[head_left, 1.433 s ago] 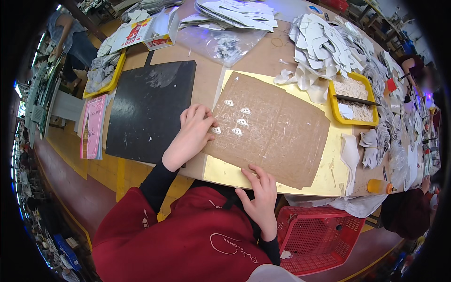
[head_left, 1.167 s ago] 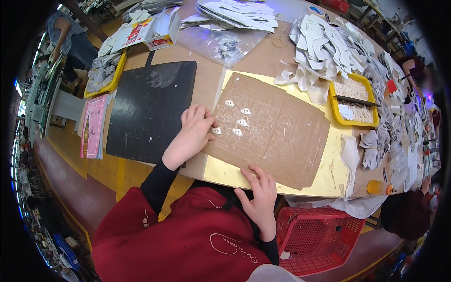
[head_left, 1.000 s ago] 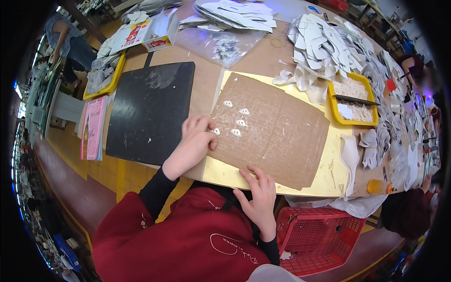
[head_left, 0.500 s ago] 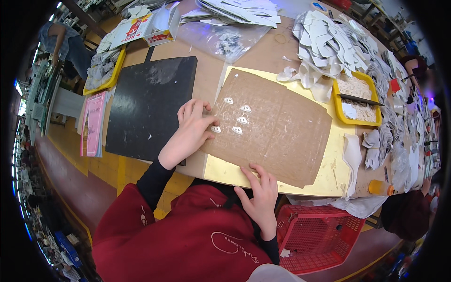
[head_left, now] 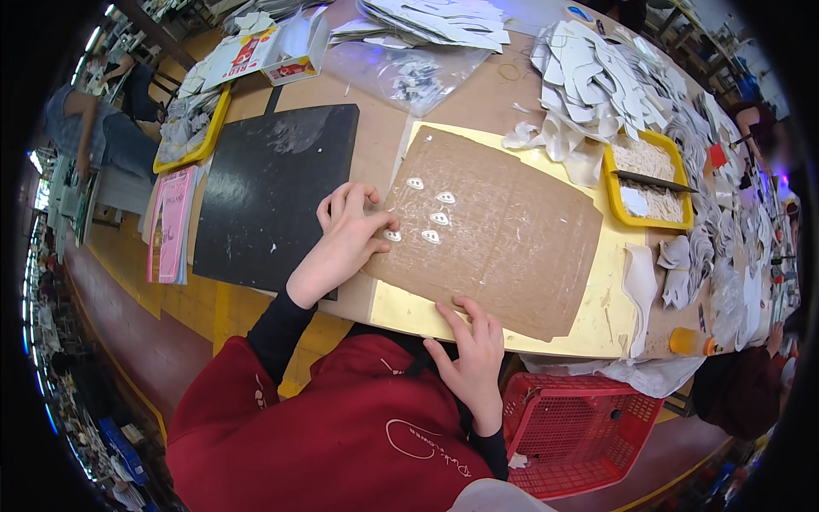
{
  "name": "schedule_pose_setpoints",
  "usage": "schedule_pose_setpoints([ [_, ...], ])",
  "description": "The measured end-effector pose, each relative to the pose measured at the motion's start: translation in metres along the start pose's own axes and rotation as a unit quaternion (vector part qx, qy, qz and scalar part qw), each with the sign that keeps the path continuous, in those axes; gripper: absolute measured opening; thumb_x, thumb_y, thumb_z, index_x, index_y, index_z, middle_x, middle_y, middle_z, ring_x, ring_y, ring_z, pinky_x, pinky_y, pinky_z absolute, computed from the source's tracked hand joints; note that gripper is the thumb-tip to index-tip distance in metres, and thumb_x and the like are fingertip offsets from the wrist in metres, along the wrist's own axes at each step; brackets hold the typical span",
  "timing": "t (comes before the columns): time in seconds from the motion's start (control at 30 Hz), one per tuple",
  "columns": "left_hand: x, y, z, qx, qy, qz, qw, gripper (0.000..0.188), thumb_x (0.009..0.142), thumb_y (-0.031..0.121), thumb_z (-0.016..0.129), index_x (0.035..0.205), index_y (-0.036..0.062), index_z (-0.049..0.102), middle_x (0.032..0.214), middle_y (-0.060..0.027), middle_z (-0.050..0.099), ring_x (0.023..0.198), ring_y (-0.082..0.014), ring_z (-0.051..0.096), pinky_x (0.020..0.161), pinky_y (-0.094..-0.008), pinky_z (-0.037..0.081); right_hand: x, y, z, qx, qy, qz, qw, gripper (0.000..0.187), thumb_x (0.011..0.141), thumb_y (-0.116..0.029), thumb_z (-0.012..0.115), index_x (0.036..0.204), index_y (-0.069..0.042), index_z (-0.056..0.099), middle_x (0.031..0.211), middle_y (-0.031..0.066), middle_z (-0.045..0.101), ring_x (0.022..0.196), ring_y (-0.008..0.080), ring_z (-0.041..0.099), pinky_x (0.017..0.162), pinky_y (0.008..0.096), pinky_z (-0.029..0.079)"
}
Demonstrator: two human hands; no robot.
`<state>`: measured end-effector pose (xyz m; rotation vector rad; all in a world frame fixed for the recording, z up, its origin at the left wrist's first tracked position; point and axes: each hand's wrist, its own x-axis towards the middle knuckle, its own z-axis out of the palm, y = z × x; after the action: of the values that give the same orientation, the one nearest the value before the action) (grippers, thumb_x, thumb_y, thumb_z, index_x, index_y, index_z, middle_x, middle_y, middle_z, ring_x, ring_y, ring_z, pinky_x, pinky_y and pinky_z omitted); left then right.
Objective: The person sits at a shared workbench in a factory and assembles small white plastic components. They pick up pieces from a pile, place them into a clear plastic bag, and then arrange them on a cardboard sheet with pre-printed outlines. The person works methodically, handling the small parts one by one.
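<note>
A brown cardboard sheet (head_left: 529, 247) lies on the table in front of me, with several small white rounded-triangle pieces, each with dark holes, at its left side. At the sheet's left edge, my left hand (head_left: 345, 235) is bent, its index finger and thumb closed about one of these white pieces (head_left: 392, 235). The other fingers curl above it. My right hand (head_left: 471, 350) rests at the front edge of the sheet, fingers stretched and apart, holding nothing. Another white piece (head_left: 445, 197) lies farther in on the sheet.
Left of the sheet is a black board (head_left: 273, 196), with a pink booklet (head_left: 171, 226) beside it. A yellow tray (head_left: 614, 200) with a dark blade across it stands at right. White cut pieces (head_left: 589, 77) are heaped behind. Below sits a red basket (head_left: 580, 427).
Both my hands stay almost where they were; the left fingers shift very slightly at the same white piece. A person at the far left has moved a little.
</note>
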<state>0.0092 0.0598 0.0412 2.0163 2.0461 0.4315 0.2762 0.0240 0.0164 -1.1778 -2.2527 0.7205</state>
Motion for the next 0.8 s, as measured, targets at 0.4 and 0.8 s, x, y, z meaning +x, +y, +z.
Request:
schedule_pose_setpoints([
  [0.4,-0.019,0.015,0.004,-0.133,0.116,0.024,0.984,0.048,0.085,-0.003,0.065,0.131,0.0053,0.058,0.131,-0.0187,0.059,0.122,-0.0343,0.060,0.099,-0.0407,0.048,0.000,0.001,0.001,-0.012,0.003,-0.016,1.000,0.052,0.083,-0.032,0.079,0.130,-0.015,0.067,0.135,0.0052,0.059,0.110,0.0277,0.057,0.094,0.0408,0.045],
  [0.8,0.002,0.017,0.008,-0.103,0.140,-0.009,0.985,0.050,0.092,0.004,0.064,0.139,0.0023,0.049,0.131,-0.0204,0.060,0.105,-0.0327,0.067,0.094,-0.0387,0.053,0.001,0.002,-0.005,0.029,-0.021,-0.012,0.999,0.056,0.083,-0.033,0.077,0.134,-0.013,0.064,0.143,0.0021,0.059,0.110,0.0264,0.057,0.095,0.0392,0.044],
])
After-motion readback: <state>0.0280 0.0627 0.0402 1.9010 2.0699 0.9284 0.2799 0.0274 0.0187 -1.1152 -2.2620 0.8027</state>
